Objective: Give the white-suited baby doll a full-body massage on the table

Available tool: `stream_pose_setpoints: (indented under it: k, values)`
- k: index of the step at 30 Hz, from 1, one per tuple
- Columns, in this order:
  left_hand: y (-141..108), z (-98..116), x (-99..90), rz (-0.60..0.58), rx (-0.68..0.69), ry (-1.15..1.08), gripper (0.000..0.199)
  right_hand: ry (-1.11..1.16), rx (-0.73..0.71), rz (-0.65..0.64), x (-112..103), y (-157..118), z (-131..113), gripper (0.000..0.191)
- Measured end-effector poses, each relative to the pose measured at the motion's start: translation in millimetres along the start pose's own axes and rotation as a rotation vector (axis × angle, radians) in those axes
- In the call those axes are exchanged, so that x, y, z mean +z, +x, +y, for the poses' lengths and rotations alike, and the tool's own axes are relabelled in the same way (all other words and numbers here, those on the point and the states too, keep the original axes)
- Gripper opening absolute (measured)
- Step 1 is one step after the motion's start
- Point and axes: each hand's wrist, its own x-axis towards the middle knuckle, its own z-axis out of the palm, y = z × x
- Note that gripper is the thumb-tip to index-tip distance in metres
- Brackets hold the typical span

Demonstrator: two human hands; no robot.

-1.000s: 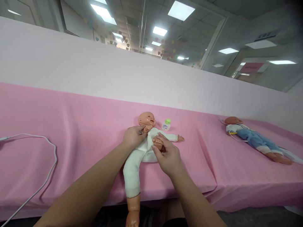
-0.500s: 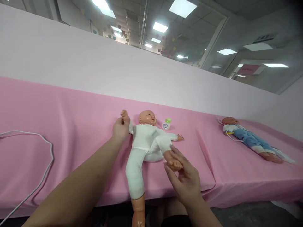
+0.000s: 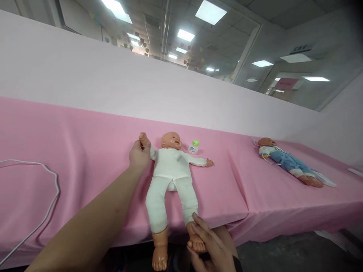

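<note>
A baby doll (image 3: 172,164) with a white cloth body lies on its back on the pink sheet (image 3: 99,139), its feet hanging over the front edge. My left hand (image 3: 138,155) is closed around the doll's forearm on the left, just below its small fist. At the lower right, my right hand (image 3: 212,241) holds the doll's foot (image 3: 196,243), thumb on one side and fingers over the ankle. The leg is stretched down toward me. Beside the doll's head stands a small clear bottle (image 3: 194,147) with a green cap.
A second doll (image 3: 292,162) in blue trousers lies farther right, with a thin tube at its chest. A white cable (image 3: 53,204) curves across the sheet at left. Behind the bed rises a white wall (image 3: 113,83) with glass above.
My right hand has brought the doll's leg down from a bent, raised position to nearly straight over the edge. My left hand keeps its grip on the arm. The view has shifted slightly.
</note>
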Motion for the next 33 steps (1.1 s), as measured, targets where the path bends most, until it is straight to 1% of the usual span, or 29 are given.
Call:
stream_pose_setpoints:
  k: [3,5,7,9,12,15,19,21,23,25,26,30,33]
  values:
    - [-10.9,11.8,2.9,-0.097,0.3,0.186,0.027,0.034,0.029,0.016,-4.3,7.5,-1.9,0.053]
    - [-17.3,17.4,9.8,-0.185,0.507,0.326,0.034,0.065,0.09,0.026,-8.0,16.1,-1.9,0.052]
    - [-22.0,19.7,18.3,-0.3,0.681,0.449,0.04,0.084,0.174,0.037,-10.4,27.6,-1.1,0.052]
    - [-24.5,19.5,24.6,-0.403,0.781,0.554,0.043,0.094,0.253,0.06,-10.7,41.6,0.8,0.053]
    - [-25.7,18.3,25.5,-0.482,0.823,0.655,0.047,0.131,0.337,0.116,-6.5,65.4,7.1,0.052]
    - [-26.6,18.9,20.6,-0.511,0.806,0.674,0.047,0.204,0.4,0.138,5.4,87.8,19.2,0.05]
    - [-28.5,20.3,16.8,-0.511,0.794,0.632,0.045,0.311,0.505,0.101,31.7,108.0,39.7,0.051]
    - [-28.1,19.4,15.6,-0.509,0.784,0.575,0.044,0.369,0.498,0.075,42.6,112.5,46.5,0.052]
    - [-25.8,16.9,13.4,-0.499,0.747,0.474,0.045,0.402,0.477,0.055,46.9,113.0,48.3,0.052]
    - [-21.7,12.9,10.3,-0.485,0.684,0.34,0.046,0.403,0.473,0.063,43.1,108.9,45.3,0.051]
    - [-19.0,10.6,8.6,-0.467,0.631,0.273,0.047,0.396,0.474,0.073,38.7,105.1,42.6,0.051]
    - [-5.6,-0.2,4.1,-0.378,0.324,-0.011,0.044,0.353,0.438,0.119,13.0,79.0,30.0,0.051]
    - [6.0,-10.0,3.8,-0.29,0.08,-0.291,0.045,0.294,0.424,0.088,-4.1,51.4,23.3,0.054]
